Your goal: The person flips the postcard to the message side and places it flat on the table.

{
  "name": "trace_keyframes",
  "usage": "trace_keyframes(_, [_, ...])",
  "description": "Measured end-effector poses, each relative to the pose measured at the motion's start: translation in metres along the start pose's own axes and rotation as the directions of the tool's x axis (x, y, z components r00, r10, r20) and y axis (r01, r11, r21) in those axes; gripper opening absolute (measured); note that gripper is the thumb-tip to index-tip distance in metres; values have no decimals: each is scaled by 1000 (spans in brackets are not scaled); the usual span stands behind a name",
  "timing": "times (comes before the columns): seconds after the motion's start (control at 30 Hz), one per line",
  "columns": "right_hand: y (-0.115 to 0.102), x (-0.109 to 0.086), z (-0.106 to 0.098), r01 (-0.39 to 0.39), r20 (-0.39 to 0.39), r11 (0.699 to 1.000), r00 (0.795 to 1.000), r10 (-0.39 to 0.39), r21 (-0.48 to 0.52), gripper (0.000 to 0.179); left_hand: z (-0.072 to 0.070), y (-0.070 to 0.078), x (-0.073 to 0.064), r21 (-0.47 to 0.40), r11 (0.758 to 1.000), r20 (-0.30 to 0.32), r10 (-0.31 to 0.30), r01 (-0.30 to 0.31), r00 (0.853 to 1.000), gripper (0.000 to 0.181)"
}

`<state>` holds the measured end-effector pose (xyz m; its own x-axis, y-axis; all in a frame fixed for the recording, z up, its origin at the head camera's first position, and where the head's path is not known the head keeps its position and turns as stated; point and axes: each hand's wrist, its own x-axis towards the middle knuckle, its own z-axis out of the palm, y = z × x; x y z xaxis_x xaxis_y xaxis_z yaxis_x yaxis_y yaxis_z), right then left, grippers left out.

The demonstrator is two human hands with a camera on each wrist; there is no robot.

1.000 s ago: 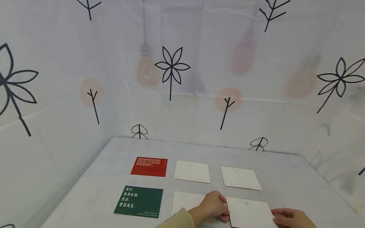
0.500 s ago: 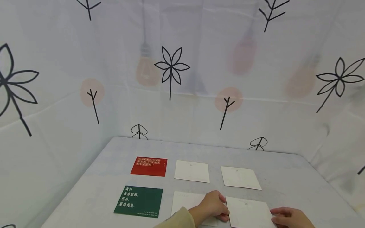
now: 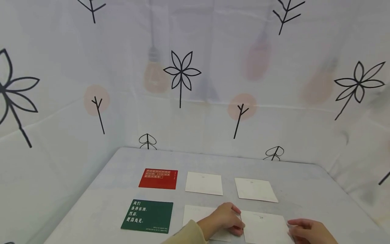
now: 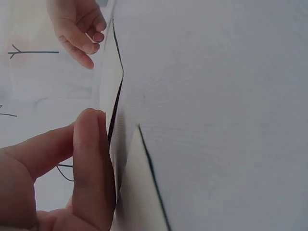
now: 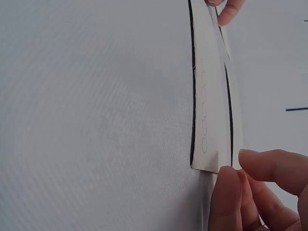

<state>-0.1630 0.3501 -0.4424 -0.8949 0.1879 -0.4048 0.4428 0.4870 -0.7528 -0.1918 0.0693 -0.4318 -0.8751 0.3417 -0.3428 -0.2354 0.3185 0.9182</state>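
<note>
A white card [image 3: 265, 227] lies at the front right of the table, small faint print near its far edge. My left hand [image 3: 226, 218] is at its left edge with bent fingers; in the left wrist view the fingers [image 4: 91, 159] meet the end of the card [image 4: 113, 86], whose dark underside shows over a thin shadow. My right hand [image 3: 310, 232] is beside the right edge. In the right wrist view its thumb [image 5: 226, 192] comes right up to the card's corner, while the forefinger stands a little apart from it. Under my left forearm, another white card [image 3: 195, 213] is partly hidden.
Two more white cards, a middle one [image 3: 204, 183] and a right one [image 3: 256, 189], lie in the far row beside a red card [image 3: 158, 179]. A green card [image 3: 147, 216] with white writing lies front left. A patterned white curtain [image 3: 201, 128] rises behind the table [image 3: 170, 157].
My right hand has eased slightly away from the card's right edge, its fingers spreading a little. My left hand stays at the left edge. The head view has shifted slightly.
</note>
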Motion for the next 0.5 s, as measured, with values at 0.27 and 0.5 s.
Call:
trace_keyframes(0.27, [-8,-1,9,26,-16,999,1000,-26,20,46,-7,-2,1,-88,994,6,66,-66,998,26])
trace_keyframes(0.5, [-22,-2,22,79,-37,996,996,-80,-29,49,-22,-5,2,-177,976,12,129,-125,992,29])
